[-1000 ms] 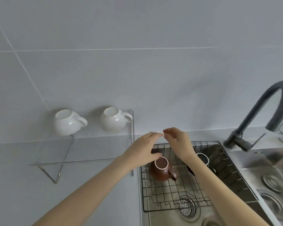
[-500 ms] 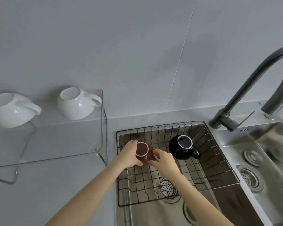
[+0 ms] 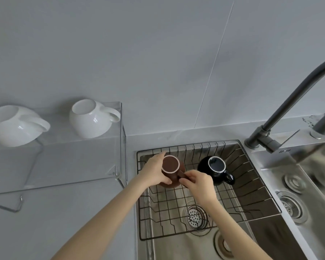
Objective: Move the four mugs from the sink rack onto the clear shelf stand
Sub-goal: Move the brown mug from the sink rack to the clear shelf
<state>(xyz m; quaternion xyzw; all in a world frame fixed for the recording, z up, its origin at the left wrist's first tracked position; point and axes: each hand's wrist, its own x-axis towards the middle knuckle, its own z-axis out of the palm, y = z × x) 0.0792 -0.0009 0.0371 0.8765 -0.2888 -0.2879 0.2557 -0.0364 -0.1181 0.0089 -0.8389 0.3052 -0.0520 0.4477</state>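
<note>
Room on the shelf's right front, crowding in the rack

Two white mugs (image 3: 17, 126) (image 3: 91, 119) fill the clear shelf stand's (image 3: 73, 160) back edge; its front lies bare. In the sink rack (image 3: 251, 184), the black mug (image 3: 215, 168) stands just right of the held brown mug (image 3: 170, 172).

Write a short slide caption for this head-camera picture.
Both hands grip the brown mug in the sink rack; two white mugs already on the clear shelf.

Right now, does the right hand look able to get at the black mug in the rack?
Probably yes, once freed: the right hand pinches the brown mug by its handle, and the black mug sits just beside it in the sink rack, uncovered, with nothing between.
</note>
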